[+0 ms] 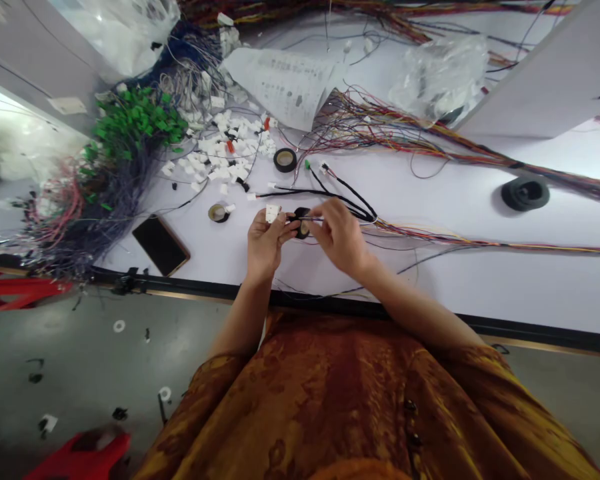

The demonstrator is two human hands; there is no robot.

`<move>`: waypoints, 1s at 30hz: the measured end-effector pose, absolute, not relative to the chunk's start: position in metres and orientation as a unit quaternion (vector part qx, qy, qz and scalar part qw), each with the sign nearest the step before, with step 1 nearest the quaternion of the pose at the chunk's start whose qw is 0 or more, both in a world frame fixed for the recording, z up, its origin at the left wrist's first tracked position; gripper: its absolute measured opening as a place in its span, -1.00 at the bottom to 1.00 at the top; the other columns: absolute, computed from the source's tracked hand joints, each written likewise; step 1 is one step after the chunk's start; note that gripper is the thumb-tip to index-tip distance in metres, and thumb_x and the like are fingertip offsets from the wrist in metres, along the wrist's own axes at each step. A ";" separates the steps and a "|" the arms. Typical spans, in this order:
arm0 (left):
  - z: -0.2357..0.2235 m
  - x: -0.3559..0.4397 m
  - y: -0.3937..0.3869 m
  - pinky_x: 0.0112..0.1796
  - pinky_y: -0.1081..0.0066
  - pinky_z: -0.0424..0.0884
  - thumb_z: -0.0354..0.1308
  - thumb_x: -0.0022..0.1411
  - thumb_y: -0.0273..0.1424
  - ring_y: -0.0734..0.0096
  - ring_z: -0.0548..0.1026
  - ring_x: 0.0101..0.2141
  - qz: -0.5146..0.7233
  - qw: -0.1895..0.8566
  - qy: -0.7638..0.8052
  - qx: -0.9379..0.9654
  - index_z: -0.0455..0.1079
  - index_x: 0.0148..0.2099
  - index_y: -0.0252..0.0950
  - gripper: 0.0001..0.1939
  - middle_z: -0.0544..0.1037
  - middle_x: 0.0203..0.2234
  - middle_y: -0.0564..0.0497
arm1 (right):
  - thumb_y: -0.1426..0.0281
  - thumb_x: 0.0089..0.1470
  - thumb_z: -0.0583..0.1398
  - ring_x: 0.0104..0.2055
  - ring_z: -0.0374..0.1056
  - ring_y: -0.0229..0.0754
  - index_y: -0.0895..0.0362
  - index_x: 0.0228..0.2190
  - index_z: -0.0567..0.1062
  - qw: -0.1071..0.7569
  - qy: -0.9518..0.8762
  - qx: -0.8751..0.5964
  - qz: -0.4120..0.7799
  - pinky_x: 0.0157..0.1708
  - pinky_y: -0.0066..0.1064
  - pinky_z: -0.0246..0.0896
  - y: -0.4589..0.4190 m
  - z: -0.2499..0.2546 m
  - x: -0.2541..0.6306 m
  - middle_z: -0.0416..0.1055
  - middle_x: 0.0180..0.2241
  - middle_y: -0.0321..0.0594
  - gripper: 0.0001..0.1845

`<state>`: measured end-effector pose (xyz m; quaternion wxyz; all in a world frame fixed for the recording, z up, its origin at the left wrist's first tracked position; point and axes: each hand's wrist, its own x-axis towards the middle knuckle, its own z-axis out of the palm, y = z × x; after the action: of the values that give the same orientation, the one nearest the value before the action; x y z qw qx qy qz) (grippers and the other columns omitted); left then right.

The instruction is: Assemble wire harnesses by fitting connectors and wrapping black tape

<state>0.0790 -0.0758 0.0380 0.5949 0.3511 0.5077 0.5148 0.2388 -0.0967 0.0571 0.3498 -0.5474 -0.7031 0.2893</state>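
Observation:
My left hand (267,240) is closed on a white connector (273,213), which sticks up between thumb and fingers. From the connector, thin dark wires run right to my right hand (341,235), whose fingers are pinched on them. A roll of black tape (303,229) is between the hands, partly hidden by the fingers; whether either hand touches it I cannot tell. Just beyond my hands, a wire harness (353,193) lies with black-wrapped branches. One branch ends in a green connector (307,164), another in a white connector (324,167).
Loose white connectors (220,157) and a pile of green connectors (135,120) lie at the left. A phone (161,245) rests near the table's front edge. Another tape roll (285,160), a paper sheet (290,83), wire bundles (455,143) and a black ring-shaped object (525,194) lie around.

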 end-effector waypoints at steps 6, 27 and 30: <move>0.035 0.084 -0.087 -0.30 0.44 0.53 0.32 0.18 -0.21 0.46 0.60 -0.38 0.557 0.484 0.510 0.443 0.30 -0.19 -0.25 -0.69 0.58 -0.35 0.05 | 0.37 0.05 0.25 -0.66 -0.03 -0.37 0.15 -0.21 0.38 0.304 -0.455 -0.569 0.614 -0.69 -0.52 -0.15 -0.022 0.061 0.239 0.13 -0.65 -0.46 -0.75; 0.031 0.083 -0.085 -0.34 0.49 0.52 0.37 0.12 -0.20 0.45 0.61 -0.28 0.559 0.508 0.499 0.424 0.25 -0.22 -0.20 -0.63 0.61 -0.29 0.06 | 0.42 0.07 0.17 -0.65 0.07 -0.46 0.11 -0.38 0.29 0.465 -0.229 -0.510 0.686 -0.73 -0.57 -0.20 -0.055 0.040 0.254 0.23 -0.51 -0.41 -0.91; 0.020 0.080 -0.077 -0.31 0.52 0.51 0.41 0.04 -0.22 0.49 0.60 -0.25 0.558 0.554 0.498 0.367 0.29 -0.21 -0.18 -0.62 0.60 -0.23 0.07 | 0.43 -0.01 0.15 -0.63 0.12 -0.45 0.09 -0.28 0.33 0.520 -0.195 -0.476 0.682 -0.70 -0.56 -0.19 -0.073 0.033 0.266 0.29 -0.45 -0.41 -0.81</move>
<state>0.0799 -0.0769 0.0196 0.5539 0.3669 0.4975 0.5578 0.2657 -0.0734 0.0330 0.5196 -0.4757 -0.1953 0.6823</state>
